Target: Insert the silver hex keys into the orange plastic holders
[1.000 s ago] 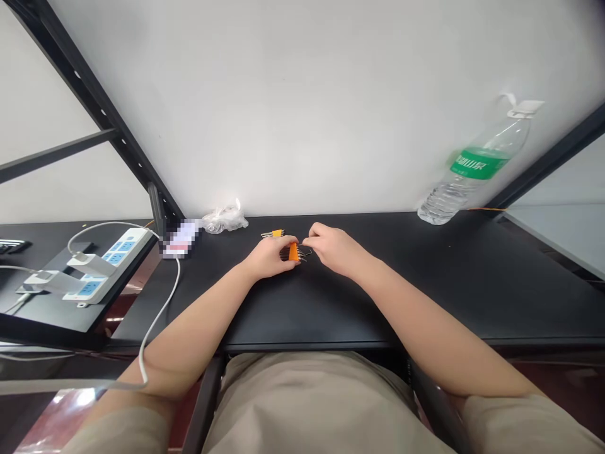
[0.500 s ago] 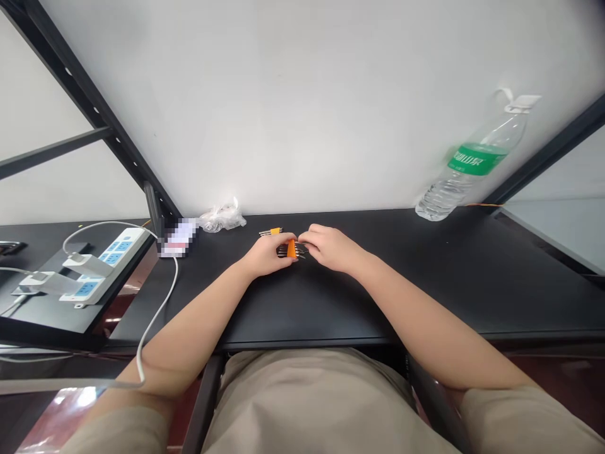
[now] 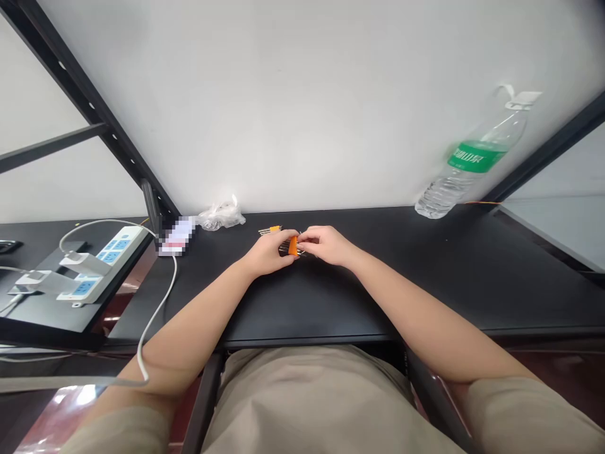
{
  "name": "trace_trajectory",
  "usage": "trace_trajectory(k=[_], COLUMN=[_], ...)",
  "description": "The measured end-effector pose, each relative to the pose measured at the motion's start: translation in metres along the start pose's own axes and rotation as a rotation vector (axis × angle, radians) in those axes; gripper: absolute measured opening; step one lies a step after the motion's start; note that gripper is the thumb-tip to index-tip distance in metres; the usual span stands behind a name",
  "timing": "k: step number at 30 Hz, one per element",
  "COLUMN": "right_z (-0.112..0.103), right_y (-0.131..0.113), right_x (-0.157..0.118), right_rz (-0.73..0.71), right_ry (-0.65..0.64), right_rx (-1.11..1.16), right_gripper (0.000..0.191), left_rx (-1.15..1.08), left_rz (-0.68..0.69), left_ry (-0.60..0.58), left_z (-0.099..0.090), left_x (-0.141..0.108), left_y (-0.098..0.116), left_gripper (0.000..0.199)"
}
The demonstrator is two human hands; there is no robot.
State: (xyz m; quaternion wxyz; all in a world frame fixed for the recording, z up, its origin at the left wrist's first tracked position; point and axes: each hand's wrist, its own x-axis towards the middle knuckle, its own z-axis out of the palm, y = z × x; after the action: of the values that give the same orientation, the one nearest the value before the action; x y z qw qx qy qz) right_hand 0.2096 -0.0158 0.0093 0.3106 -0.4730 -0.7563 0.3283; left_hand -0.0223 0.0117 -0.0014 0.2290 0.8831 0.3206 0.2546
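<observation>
An orange holder (image 3: 293, 246) with several thin metal bits through it is pinched between the thumb and fingers of my left hand (image 3: 270, 254), just above the black table. My right hand (image 3: 327, 244) is closed at the holder's right side, its fingertips on a thin metal bit (image 3: 302, 252) by the orange edge. A second orange holder with metal bits (image 3: 275, 229) lies on the table behind my left hand, partly covered by it.
On the black table (image 3: 307, 309), a crumpled clear plastic bag (image 3: 221, 215) lies by the wall. A water bottle (image 3: 466, 161) leans at the right. Left are a power strip (image 3: 104, 261), a white cable (image 3: 158, 312) and a black metal frame (image 3: 85, 94).
My right hand's fingers have moved slightly left, closer to the orange holder, and are more pinched together. My left hand keeps its hold on the holder.
</observation>
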Motion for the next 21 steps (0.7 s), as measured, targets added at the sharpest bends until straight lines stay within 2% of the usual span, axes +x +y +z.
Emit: trace_trajectory(k=[4, 8, 12, 21], right_z=[0.005, -0.002, -0.011, -0.008], right_y=[0.005, 0.006, 0.004, -0.001], right_x=[0.002, 0.001, 0.0, -0.003], right_rz=[0.072, 0.041, 0.03, -0.086], right_ry=[-0.021, -0.022, -0.01, 0.051], right_rx=[0.092, 0.078, 0.09, -0.094], right_gripper=[0.024, 0.018, 0.023, 0.019], left_rx=[0.065, 0.069, 0.013, -0.058], left_rz=[0.01, -0.004, -0.014, -0.025], left_ry=[-0.027, -0.034, -0.005, -0.044], left_z=[0.0, 0.0, -0.001, 0.0], left_x=[0.001, 0.001, 0.001, 0.0], left_y=[-0.001, -0.005, -0.008, -0.004], left_gripper=[0.044, 0.047, 0.048, 0.045])
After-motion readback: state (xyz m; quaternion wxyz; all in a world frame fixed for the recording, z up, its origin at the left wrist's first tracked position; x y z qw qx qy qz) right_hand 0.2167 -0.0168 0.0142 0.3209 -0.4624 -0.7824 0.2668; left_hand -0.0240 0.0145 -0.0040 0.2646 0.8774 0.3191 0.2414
